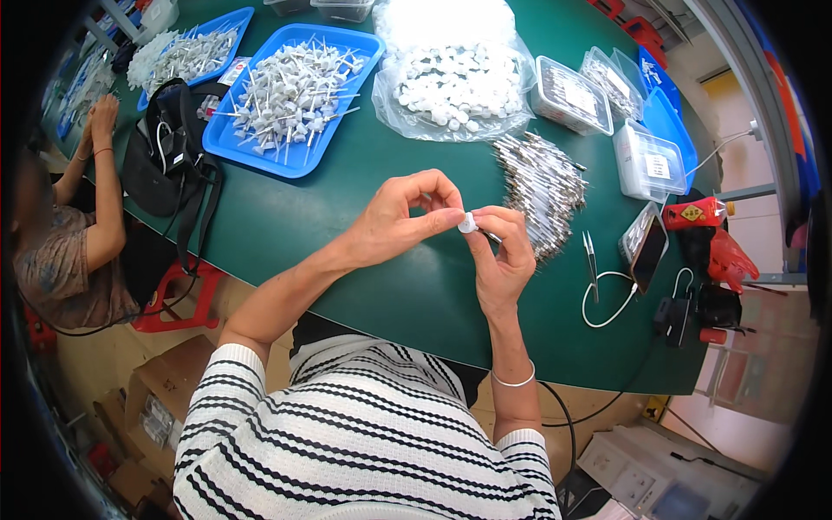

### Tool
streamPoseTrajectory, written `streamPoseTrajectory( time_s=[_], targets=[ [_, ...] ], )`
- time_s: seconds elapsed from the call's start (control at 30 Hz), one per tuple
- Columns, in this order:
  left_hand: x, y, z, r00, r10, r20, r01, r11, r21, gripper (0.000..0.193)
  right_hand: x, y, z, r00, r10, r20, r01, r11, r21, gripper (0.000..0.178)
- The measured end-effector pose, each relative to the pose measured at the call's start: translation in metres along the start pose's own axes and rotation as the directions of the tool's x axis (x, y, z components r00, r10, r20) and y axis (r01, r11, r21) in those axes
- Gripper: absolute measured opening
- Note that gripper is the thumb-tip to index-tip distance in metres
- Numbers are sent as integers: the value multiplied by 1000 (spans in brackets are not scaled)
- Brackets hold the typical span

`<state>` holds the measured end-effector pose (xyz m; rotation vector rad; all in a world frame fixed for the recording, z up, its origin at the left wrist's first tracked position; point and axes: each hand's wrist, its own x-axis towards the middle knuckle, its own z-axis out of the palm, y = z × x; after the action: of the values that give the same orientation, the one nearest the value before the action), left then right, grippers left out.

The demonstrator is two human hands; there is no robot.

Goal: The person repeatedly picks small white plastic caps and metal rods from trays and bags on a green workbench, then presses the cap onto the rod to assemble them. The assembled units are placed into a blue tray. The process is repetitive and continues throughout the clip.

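Note:
Over the green table [364,308], my left hand [403,217] and my right hand [505,260] meet at a small white plastic cap [468,224]. Thumb and forefinger of each hand pinch it from either side. A thin dark tip shows by my right fingers; what it belongs to is hidden. Just beyond my right hand lies a heap of slender clear tubes with metal ends [542,186]. Farther off, a clear plastic bag [390,108] lies open with many white caps [455,87] in it.
Blue trays [217,139] of white stemmed parts stand at the left, beside a black bag [160,143]. Lidded plastic boxes [572,95], tweezers [591,260], a phone [648,253] with a white cable and a red bottle [693,213] are on the right. A co-worker's arm [104,191] is at far left.

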<state>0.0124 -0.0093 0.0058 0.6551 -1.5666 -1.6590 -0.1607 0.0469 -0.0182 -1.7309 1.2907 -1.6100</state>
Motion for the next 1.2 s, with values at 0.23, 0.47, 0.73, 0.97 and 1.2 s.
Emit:
streamPoseTrajectory(
  time_s=[0.23,0.47,0.73,0.97,1.2],
  targets=[
    [1,5,-2,999,45,12,-46,989,141,9,0,-1,1,999,-32,-13,31,998,-56,18],
    [-3,-2,6,984,-177,18,177,959,-223,10,-4,-4,6,993,110,-43,-107,992,63,14],
    [-1,-14,15,988,-155,20,148,883,-446,15,-10,0,14,942,328,-65,-273,867,417,11],
    [2,-3,4,990,-140,24,140,935,-326,17,-8,-1,11,951,310,-5,-281,870,405,10],
    [3,-1,5,996,-87,19,89,973,-215,15,-8,-3,12,951,308,22,-289,866,409,8]
  ],
)
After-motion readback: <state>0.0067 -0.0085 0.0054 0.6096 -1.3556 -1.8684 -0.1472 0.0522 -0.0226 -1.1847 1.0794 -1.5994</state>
